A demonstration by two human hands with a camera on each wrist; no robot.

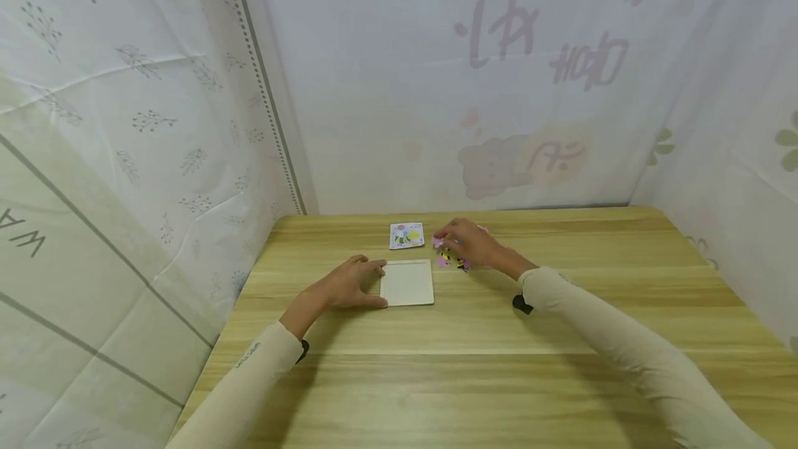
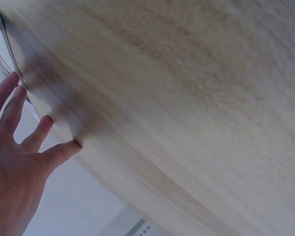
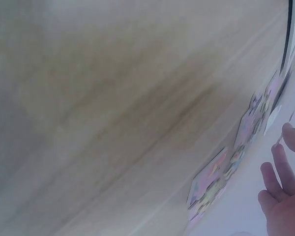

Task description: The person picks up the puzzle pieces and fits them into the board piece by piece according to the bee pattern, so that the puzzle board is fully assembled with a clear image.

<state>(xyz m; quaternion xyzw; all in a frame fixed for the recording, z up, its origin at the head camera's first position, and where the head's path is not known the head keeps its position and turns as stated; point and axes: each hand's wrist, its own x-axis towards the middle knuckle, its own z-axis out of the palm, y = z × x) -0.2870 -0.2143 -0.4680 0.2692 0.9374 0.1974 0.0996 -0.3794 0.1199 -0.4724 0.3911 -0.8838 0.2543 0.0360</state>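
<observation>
A square white puzzle tray [image 1: 407, 283] with a pale rim lies on the table. My left hand [image 1: 350, 283] is at its left side, thumb by the near corner and fingertips touching the far corner; the left wrist view shows this hand's fingers spread. Beyond the tray, my right hand [image 1: 472, 241] pinches a small pink puzzle piece [image 1: 438, 242] between thumb and finger; in the right wrist view the held piece [image 3: 279, 139] appears as a thin edge. Under and beside that hand lie several pink, yellow and black puzzle pieces [image 1: 463, 264], partly hidden by it.
A square picture card [image 1: 406, 235] with a colourful drawing lies behind the tray. The wood-grain table [image 1: 411, 393] ends at a hanging printed cloth [image 1: 386, 123], with more cloth at left and right.
</observation>
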